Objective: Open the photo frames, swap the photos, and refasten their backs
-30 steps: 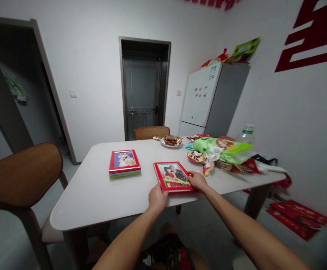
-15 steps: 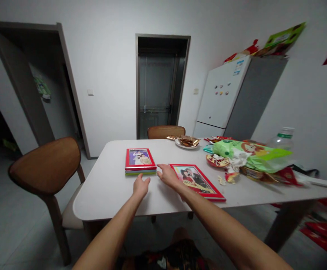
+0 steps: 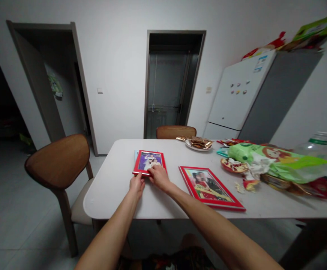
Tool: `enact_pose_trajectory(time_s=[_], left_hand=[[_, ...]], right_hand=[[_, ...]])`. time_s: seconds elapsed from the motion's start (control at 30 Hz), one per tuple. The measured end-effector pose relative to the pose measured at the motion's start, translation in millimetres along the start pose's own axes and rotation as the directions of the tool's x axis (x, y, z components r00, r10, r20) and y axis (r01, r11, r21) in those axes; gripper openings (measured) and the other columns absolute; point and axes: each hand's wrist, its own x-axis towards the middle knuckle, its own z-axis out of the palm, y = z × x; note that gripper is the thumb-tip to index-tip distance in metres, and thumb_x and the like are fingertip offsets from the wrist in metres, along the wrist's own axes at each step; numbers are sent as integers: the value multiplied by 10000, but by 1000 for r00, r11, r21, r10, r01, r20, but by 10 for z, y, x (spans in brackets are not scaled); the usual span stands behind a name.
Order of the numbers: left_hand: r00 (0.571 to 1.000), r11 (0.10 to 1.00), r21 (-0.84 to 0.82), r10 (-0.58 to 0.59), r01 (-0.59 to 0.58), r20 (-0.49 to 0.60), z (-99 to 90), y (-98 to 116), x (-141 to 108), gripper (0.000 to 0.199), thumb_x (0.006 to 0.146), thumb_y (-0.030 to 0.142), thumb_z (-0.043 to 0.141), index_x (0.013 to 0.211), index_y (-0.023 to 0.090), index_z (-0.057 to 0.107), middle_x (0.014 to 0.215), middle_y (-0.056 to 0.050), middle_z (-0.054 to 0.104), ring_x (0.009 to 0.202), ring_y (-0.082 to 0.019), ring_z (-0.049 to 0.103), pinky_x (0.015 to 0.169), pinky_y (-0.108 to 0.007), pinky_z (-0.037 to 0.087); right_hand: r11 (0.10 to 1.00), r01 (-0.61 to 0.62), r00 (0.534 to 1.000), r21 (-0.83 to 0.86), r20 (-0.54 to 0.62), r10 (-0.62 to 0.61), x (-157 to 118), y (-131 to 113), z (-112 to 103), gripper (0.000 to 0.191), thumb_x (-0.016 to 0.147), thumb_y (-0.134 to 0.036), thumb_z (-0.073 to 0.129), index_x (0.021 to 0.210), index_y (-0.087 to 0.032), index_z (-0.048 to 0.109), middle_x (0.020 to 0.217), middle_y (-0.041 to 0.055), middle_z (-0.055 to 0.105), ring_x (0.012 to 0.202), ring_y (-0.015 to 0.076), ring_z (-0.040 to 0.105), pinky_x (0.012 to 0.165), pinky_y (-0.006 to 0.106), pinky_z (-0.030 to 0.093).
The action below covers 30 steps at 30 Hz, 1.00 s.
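Both hands are at the near edge of a small red picture frame (image 3: 150,161), which holds a photo with a purple background. My left hand (image 3: 137,184) grips the frame's front edge near its left corner. With fingers curled over the top, my right hand (image 3: 158,177) holds the front right part and covers the photo's lower right. The small frame sits askew on a light-blue item (image 3: 136,153), seen only as a strip at its far left corner. To the right, untouched, lies a larger red picture frame (image 3: 208,187) with a photo of a couple.
On the white table (image 3: 110,187) are a plate of wrapped snacks (image 3: 198,143), an opened pomegranate (image 3: 233,165), peel scraps (image 3: 250,185), a green plastic bag (image 3: 281,157) and a clear bottle (image 3: 317,146). Wooden chairs stand left (image 3: 59,161) and behind (image 3: 176,132).
Both hands have reached the small red frame and taken hold of its near edge. The frame has turned slightly and shifted on the stack beneath. The camera view has swung left.
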Motion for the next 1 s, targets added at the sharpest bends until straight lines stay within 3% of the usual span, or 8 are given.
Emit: enact_pose_trajectory(time_s=[0.13, 0.27, 0.33, 0.5, 0.6, 0.77, 0.87, 1.0], left_hand=[[1000, 998, -65, -28, 28, -4, 31, 43, -109, 279, 822, 290, 465, 1060, 145, 478, 1042, -69, 533, 877, -173, 549, 736, -361, 468], [994, 992, -75, 102, -105, -40, 81, 117, -339, 208, 804, 228, 453, 986, 133, 484, 893, -54, 602, 740, -139, 598, 650, -265, 475], [981, 979, -51, 193, -195, -33, 97, 171, -500, 202, 768, 231, 487, 949, 142, 485, 865, -46, 614, 725, -138, 601, 643, -256, 473], [915, 917, 37, 393, -398, 91, 84, 345, -1020, 143, 705, 209, 549, 831, 165, 496, 808, -31, 627, 754, -145, 596, 714, -255, 458], [807, 785, 227, 505, -577, 307, 40, 423, -1363, 151, 748, 231, 503, 888, 177, 492, 812, -39, 635, 748, -154, 602, 706, -259, 464], [546, 415, 366, 516, -833, 660, -70, 402, -1734, 309, 779, 222, 448, 1086, 195, 458, 1101, -76, 572, 1012, -190, 530, 890, -302, 408], [445, 245, 373, 429, -895, 786, -115, 275, -1772, 269, 796, 206, 405, 1044, 195, 507, 1201, -74, 509, 1118, -200, 454, 953, -317, 360], [434, 163, 402, 310, -901, 846, -133, 49, -1723, 260, 800, 175, 381, 1012, 191, 531, 1199, -85, 512, 1148, -207, 423, 956, -340, 356]], right_hand=[[989, 29, 999, 145, -27, -25, -186, -60, -70, 318, 688, -218, 520, 997, -199, 591, 1000, 81, 540, 953, 211, 453, 821, 334, 331], [905, -49, 988, 423, -109, 105, -314, -91, -282, 307, 718, -254, 486, 983, -151, 601, 1120, 113, 517, 1047, 208, 445, 901, 340, 316], [805, -122, 966, 581, -118, 232, -376, -93, -415, 364, 753, -293, 436, 1060, -138, 555, 1131, 114, 524, 1053, 196, 458, 910, 336, 325], [446, -243, 874, 861, -5, 486, -627, -92, -690, 496, 780, -408, 373, 1206, -158, 415, 1193, 103, 491, 1050, 175, 479, 878, 306, 376], [287, -242, 844, 927, 55, 533, -828, -112, -833, 551, 767, -474, 375, 1250, -211, 340, 1230, 80, 459, 1072, 184, 470, 830, 312, 418], [-44, -213, 850, 976, 207, 484, -1070, -136, -959, 569, 745, -441, 421, 1257, -233, 284, 1062, 61, 580, 856, 176, 593, 644, 286, 491], [-65, -274, 840, 959, 272, 470, -1131, -91, -881, 579, 684, -282, 497, 1230, -184, 331, 886, 51, 646, 710, 163, 619, 620, 273, 493], [59, -369, 850, 927, 311, 426, -1148, 31, -641, 582, 604, -144, 502, 1177, -154, 401, 757, 26, 666, 617, 149, 612, 586, 256, 488]])
